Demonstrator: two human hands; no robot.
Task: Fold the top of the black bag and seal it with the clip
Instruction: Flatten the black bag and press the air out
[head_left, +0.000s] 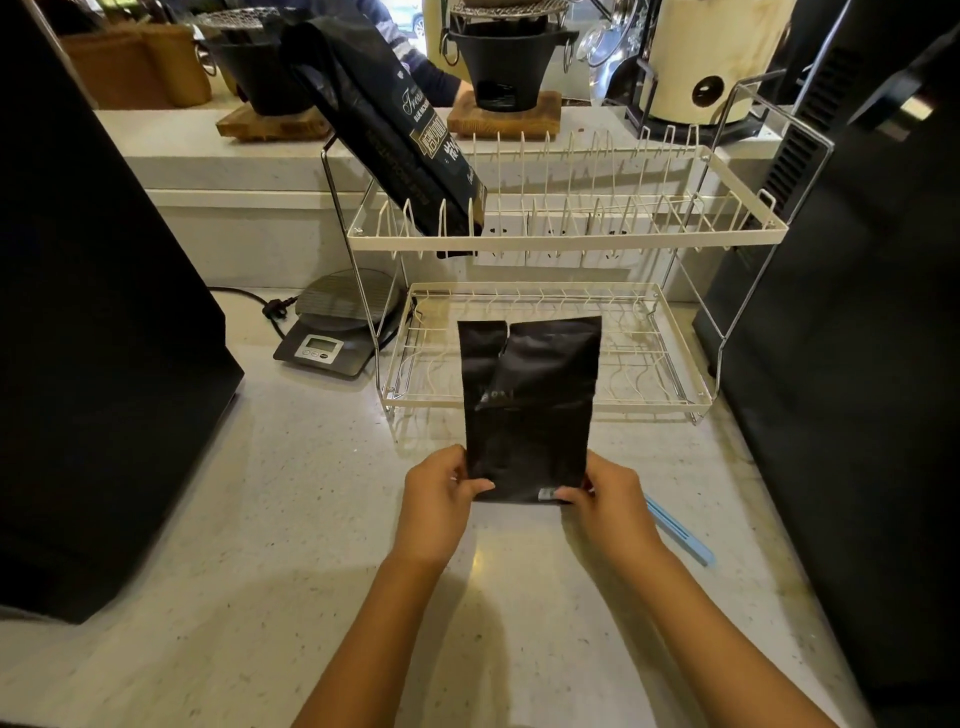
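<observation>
A flat black bag (527, 410) stands upright in front of me over the pale counter, its top edge unfolded and split by a small tear. My left hand (441, 499) pinches its lower left corner. My right hand (608, 499) pinches the lower right corner, beside a small silver label. A long light-blue clip (680, 532) lies on the counter just right of my right hand, partly hidden behind it.
A white two-tier wire dish rack (566, 239) stands right behind the bag, with a larger black printed bag (395, 135) leaning in its upper tier. A digital scale (332, 332) sits left of the rack. Tall dark machines flank both sides. Another person's sleeve (431, 73) shows at the back.
</observation>
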